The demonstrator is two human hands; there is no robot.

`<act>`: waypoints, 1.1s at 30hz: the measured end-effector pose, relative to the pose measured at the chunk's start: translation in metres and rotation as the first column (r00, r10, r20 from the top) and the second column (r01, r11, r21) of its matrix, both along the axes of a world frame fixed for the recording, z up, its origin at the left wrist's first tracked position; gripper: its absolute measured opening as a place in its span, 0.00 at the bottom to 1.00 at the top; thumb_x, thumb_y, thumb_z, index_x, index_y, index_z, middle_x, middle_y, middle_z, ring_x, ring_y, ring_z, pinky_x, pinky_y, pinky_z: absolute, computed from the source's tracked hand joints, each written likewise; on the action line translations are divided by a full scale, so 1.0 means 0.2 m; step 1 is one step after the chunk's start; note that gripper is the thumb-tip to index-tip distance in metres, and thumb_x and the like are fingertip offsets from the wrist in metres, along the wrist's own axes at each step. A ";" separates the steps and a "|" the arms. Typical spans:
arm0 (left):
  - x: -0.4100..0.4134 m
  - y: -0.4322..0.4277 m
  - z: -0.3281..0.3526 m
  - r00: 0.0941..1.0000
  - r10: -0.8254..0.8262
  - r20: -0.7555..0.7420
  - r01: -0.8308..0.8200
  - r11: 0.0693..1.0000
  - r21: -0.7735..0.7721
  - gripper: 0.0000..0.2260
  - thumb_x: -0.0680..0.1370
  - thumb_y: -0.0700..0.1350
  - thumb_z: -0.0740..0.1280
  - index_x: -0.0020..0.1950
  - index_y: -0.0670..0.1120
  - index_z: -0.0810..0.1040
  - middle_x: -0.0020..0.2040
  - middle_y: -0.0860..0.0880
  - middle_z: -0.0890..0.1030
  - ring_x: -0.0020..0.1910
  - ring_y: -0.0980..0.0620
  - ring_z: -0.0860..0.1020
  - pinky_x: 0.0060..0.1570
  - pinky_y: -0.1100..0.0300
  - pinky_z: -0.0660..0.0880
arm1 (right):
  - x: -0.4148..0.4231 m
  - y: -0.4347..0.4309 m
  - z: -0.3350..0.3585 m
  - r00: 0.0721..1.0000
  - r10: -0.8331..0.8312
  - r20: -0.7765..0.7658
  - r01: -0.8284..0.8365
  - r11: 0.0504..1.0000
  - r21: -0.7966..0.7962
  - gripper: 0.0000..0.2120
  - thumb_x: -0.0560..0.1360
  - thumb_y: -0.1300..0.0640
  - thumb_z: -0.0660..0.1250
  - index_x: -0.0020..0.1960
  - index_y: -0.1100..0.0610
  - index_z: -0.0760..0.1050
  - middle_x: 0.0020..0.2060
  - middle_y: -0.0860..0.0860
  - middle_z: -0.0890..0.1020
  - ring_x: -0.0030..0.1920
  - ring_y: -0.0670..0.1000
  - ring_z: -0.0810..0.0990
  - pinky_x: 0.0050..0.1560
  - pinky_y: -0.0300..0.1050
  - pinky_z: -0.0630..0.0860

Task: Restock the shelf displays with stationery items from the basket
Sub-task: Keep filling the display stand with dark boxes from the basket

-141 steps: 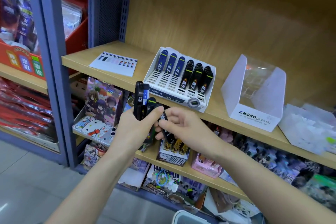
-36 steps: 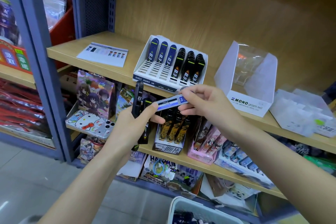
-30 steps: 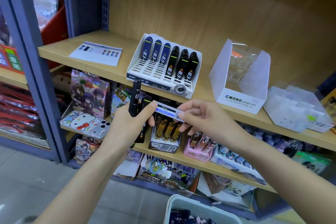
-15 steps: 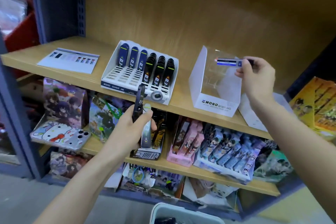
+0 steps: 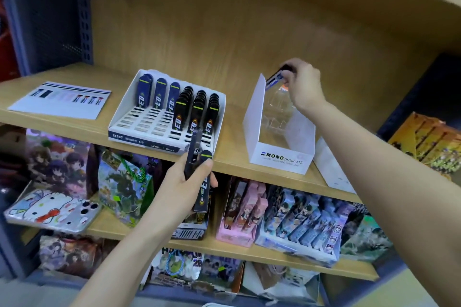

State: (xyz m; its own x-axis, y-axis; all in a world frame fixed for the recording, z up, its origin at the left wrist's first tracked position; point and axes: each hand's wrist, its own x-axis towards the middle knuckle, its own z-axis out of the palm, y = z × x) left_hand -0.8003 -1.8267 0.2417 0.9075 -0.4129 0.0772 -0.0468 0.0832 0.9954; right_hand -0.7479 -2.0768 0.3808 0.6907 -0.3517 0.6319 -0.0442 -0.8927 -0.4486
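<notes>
Early on: right grip [image 5: 303, 86] pinches one pack [image 5: 274, 80] just above the display box [image 5: 279, 157] (seemingly empty); left grip [image 5: 182, 184] holds more cases [image 5: 203, 190] unshelved.

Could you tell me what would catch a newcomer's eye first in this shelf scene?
The right hand pinches a small blue-and-white case over the rear of the MONO display box on the upper shelf. The left hand grips dark slim cases in front of the half-filled white tray.
</notes>
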 end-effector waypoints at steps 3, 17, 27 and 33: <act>0.01 -0.02 0.00 1.000 -0.001 -0.015 0.000 1.000 -0.018 0.11 0.80 0.50 0.61 0.46 0.43 0.75 0.33 0.52 0.76 0.26 0.55 0.68 0.25 0.63 0.66 | 0.02 0.00 0.01 0.988 0.071 -0.139 -0.085 0.992 -0.094 0.11 0.77 0.68 0.57 0.52 0.63 0.78 0.41 0.55 0.77 0.39 0.52 0.73 0.37 0.31 0.71; 0.03 -0.06 -0.03 1.000 0.029 0.006 -0.029 0.999 0.036 0.15 0.79 0.52 0.62 0.37 0.45 0.75 0.45 0.44 0.80 0.28 0.55 0.70 0.29 0.64 0.66 | 0.03 0.03 0.03 0.980 0.172 -0.099 -0.172 0.985 0.010 0.05 0.77 0.67 0.60 0.50 0.60 0.72 0.42 0.57 0.79 0.35 0.49 0.74 0.38 0.32 0.74; 0.04 -0.04 -0.03 1.000 0.023 -0.003 -0.023 0.999 0.026 0.13 0.79 0.52 0.62 0.44 0.43 0.77 0.35 0.49 0.75 0.31 0.51 0.67 0.31 0.60 0.65 | 0.10 0.00 0.02 0.992 0.078 -0.101 -0.085 0.994 -0.065 0.14 0.73 0.60 0.70 0.59 0.58 0.78 0.47 0.48 0.78 0.38 0.40 0.72 0.40 0.27 0.67; 0.02 -0.03 -0.01 0.998 -0.036 -0.047 0.036 0.999 0.000 0.12 0.78 0.53 0.63 0.42 0.45 0.75 0.42 0.50 0.82 0.32 0.53 0.72 0.29 0.63 0.70 | -0.05 0.06 -0.05 0.995 0.000 0.095 0.010 0.994 -0.109 0.13 0.78 0.60 0.61 0.63 0.61 0.70 0.57 0.54 0.74 0.50 0.47 0.74 0.56 0.40 0.71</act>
